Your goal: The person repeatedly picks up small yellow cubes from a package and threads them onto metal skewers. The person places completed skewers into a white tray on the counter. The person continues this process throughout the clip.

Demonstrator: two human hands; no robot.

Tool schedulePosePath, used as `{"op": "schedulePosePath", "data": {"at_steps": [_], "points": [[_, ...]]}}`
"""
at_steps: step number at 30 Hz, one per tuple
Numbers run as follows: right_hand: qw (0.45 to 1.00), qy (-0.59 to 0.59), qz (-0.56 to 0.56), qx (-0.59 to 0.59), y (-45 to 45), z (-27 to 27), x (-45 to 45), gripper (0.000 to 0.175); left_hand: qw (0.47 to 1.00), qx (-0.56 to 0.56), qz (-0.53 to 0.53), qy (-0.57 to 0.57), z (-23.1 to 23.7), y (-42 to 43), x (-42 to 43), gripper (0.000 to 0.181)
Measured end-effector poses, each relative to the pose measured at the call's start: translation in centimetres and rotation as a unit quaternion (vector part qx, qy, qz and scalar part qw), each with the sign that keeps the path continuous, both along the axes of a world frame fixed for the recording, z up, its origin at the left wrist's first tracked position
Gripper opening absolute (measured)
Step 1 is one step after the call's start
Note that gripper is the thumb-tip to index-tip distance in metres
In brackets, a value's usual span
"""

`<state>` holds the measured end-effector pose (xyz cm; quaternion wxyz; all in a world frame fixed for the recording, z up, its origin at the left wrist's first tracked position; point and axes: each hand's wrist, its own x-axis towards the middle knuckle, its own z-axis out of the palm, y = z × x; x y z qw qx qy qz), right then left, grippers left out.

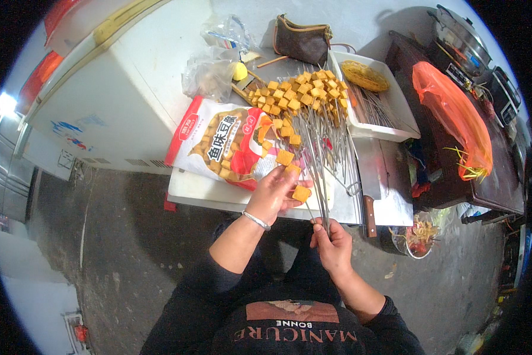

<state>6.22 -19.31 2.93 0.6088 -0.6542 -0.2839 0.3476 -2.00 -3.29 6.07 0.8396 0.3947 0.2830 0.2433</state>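
My left hand (274, 191), with a silver bangle at the wrist, holds yellow-brown tofu cubes (301, 194) in its fingers. My right hand (332, 244) grips the lower ends of several thin metal skewers (321, 191), which point up and away. One skewer leads from the right fingertips to the cube at my left fingers; whether it has pierced the cube is unclear. An open printed bag of tofu cubes (221, 146) lies left of the hands on a white board (195, 186). Beyond them, many loaded skewers of tofu cubes (305, 91) are piled, their bare shafts towards me.
A cleaver (369, 216) with a wooden handle lies at the table's right. Behind it, a white tray (383, 132) holds skewers and a yellow wire-like coil. A brown pouch (301, 40) and clear plastic bags (208, 73) stand farther back. An orange bag (456, 115) covers greens at right.
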Motion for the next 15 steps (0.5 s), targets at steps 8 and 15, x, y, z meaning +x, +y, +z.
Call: {"op": "schedulePosePath", "data": {"at_steps": [8, 15], "points": [[1.000, -0.001, -0.003, -0.022, -0.3, 0.2, -0.1, 0.014, 0.999, 0.007, 0.004, 0.039, -0.4, -0.8, 0.3, 0.036], [1.000, 0.023, 0.013, -0.012, -0.6, 0.5, -0.4, 0.015, 0.995, -0.021, 0.081, -0.053, 0.7, 1.2, 0.4, 0.033]]}}
